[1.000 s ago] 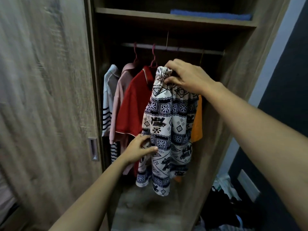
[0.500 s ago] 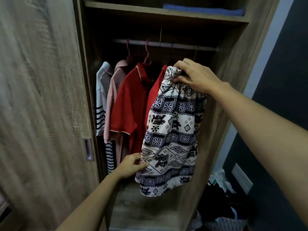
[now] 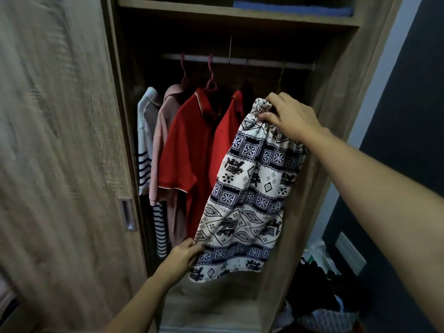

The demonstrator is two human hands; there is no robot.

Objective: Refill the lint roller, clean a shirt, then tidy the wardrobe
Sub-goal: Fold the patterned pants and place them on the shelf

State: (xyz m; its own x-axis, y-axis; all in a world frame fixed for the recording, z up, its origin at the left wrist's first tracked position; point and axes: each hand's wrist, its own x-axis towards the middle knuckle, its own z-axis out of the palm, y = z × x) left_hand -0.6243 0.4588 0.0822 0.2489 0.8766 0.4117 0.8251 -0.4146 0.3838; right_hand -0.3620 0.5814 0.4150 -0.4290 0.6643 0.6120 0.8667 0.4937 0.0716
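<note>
I hold a white garment with a dark blue tribal print in front of the open wardrobe. My right hand grips its gathered top at the upper right. My left hand pinches its lower left hem and pulls the cloth flat. Behind it two red shirts, a pink shirt and a white shirt with dark stripes hang from the rail. No lint roller is in view.
The sliding wooden door with a recessed handle fills the left. A blue folded cloth lies on the top shelf. A heap of clothes lies on the floor at the lower right, beside a dark wall.
My right hand has carried the printed garment to the right, uncovering the second red shirt. My left hand slid down from the garment's middle to its lower hem, and the cloth now hangs spread out.
</note>
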